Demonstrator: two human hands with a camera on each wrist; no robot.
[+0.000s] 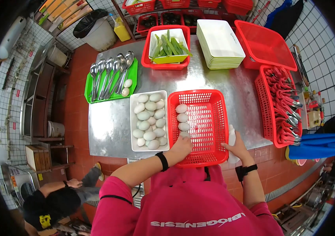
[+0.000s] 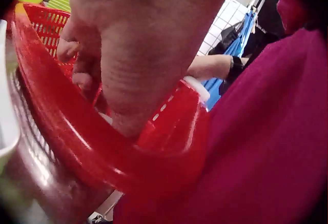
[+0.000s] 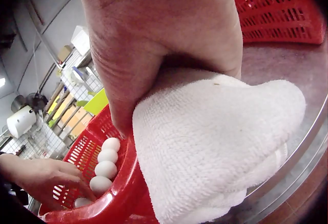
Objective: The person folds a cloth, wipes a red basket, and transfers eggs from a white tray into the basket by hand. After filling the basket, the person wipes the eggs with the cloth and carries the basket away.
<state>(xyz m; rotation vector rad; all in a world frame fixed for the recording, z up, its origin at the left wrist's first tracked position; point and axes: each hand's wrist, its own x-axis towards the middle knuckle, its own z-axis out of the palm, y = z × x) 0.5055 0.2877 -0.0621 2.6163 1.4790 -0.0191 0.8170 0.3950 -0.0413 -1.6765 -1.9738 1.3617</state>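
In the head view the left hand (image 1: 181, 149) reaches into the near left corner of a red basket (image 1: 217, 103), its fingertips round an egg (image 1: 184, 134). Farther up the basket's left side, eggs (image 1: 182, 117) lie in a row. The right wrist view shows the left hand (image 3: 46, 179) with that egg (image 3: 82, 202) under its fingers; in the left wrist view the hand (image 2: 138, 44) hides it. At the basket's right rim, the right hand (image 1: 239, 149) holds a folded white cloth (image 3: 215, 137), thumb against the rim. A white tray (image 1: 132, 118) of eggs stands left of the basket.
A green tray (image 1: 89, 88) holds spoons and two round white items. Behind are a red basket with green vegetables (image 1: 168, 47) and stacked white trays (image 1: 220, 39). Red-handled utensils (image 1: 283, 106) fill a basket at right. Another person (image 1: 57, 200) is at lower left.
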